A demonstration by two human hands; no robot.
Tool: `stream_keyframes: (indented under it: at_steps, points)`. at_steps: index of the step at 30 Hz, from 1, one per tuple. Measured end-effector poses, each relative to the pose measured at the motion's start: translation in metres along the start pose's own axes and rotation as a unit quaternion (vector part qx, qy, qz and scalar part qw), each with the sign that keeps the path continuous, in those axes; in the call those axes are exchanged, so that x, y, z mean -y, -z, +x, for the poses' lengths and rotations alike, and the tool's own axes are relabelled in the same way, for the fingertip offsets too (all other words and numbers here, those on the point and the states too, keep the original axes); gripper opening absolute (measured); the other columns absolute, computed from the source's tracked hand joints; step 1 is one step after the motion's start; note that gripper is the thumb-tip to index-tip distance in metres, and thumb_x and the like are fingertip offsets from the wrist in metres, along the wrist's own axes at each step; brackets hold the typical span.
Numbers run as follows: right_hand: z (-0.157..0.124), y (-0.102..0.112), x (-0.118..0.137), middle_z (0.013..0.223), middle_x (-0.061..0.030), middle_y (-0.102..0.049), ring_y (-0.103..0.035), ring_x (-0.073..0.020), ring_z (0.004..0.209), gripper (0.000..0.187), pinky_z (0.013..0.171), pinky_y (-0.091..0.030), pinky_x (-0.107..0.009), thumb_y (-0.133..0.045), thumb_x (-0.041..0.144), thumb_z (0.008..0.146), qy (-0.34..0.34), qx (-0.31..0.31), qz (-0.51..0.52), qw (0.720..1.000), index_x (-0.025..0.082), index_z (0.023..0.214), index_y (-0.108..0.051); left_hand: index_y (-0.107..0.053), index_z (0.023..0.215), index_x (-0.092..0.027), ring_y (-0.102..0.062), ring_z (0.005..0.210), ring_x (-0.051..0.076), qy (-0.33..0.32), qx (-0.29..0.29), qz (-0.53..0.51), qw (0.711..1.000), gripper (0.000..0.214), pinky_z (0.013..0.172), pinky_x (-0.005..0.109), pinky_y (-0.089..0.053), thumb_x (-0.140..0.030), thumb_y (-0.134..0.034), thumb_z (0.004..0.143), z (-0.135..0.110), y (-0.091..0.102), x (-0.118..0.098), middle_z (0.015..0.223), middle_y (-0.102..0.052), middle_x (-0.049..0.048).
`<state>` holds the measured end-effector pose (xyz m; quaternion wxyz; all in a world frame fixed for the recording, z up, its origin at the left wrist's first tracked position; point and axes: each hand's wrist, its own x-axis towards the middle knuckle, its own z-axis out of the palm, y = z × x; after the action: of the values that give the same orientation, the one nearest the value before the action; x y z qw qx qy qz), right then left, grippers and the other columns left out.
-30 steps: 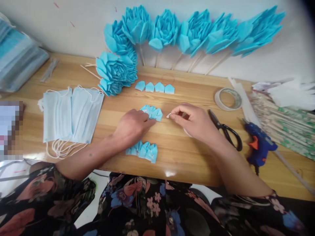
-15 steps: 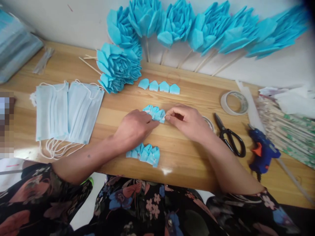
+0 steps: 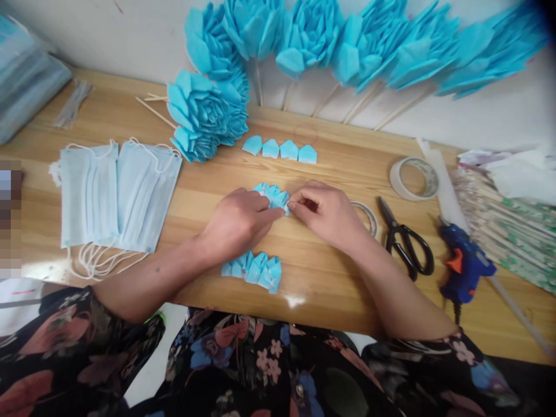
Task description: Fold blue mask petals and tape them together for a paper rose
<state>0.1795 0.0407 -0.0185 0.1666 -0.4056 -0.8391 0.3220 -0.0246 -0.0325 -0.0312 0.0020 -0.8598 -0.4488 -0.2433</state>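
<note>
In the head view, a cluster of folded blue fabric petals (image 3: 277, 197) lies at the middle of the wooden table. My left hand (image 3: 243, 219) is closed over its near left side, with the index finger reaching along its lower edge. At the right end my right hand (image 3: 319, 208) pinches the edge of a petal; a small whitish bit shows at the fingertips, too small to name. More folded petals (image 3: 264, 271) lie nearer me, below my left hand. Beyond both hands lies a row of flat blue petals (image 3: 289, 149), several side by side.
Blue fabric flowers (image 3: 202, 107) on sticks line the wall. Face masks (image 3: 89, 197) lie at left, near a bag of masks (image 3: 30, 75). At right are a tape roll (image 3: 396, 179), another roll (image 3: 370, 220), black scissors (image 3: 394, 231), a blue glue gun (image 3: 464, 269) and wrapped sticks (image 3: 512, 231).
My right hand has shifted slightly left, its fingertips now at the petal's edge. My left index finger reaches a little further right. The whole view has moved slightly.
</note>
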Motion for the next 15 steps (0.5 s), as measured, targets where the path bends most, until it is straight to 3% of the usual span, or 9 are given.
stream_keyframes:
  at_steps: [6,15]
  points:
    - [0.000,-0.004,-0.002,0.077,-0.0031,-0.065,-0.058,-0.0166,0.071,0.013,0.067,-0.040,-0.030,-0.064,0.017,0.086,0.013,-0.015,-0.022,1.000,0.018,0.072,-0.066,-0.074,0.089,-0.018,-0.052,0.064,0.018,0.000,0.016,0.038,0.999,0.028,0.058,0.034,-0.028,-0.016,-0.047,0.097,0.003,-0.006,-0.001,0.064,-0.058,0.0026]
    - [-0.004,-0.005,0.003,0.080,-0.0054,-0.071,-0.063,-0.0193,0.074,0.017,0.068,-0.042,-0.032,-0.063,0.022,0.089,0.010,-0.031,-0.093,0.995,0.019,0.073,-0.067,-0.075,0.098,-0.017,-0.056,0.071,0.021,0.026,0.103,0.073,0.992,0.030,0.063,0.035,-0.030,-0.019,-0.045,0.100,0.011,-0.002,-0.007,0.070,-0.063,0.0052]
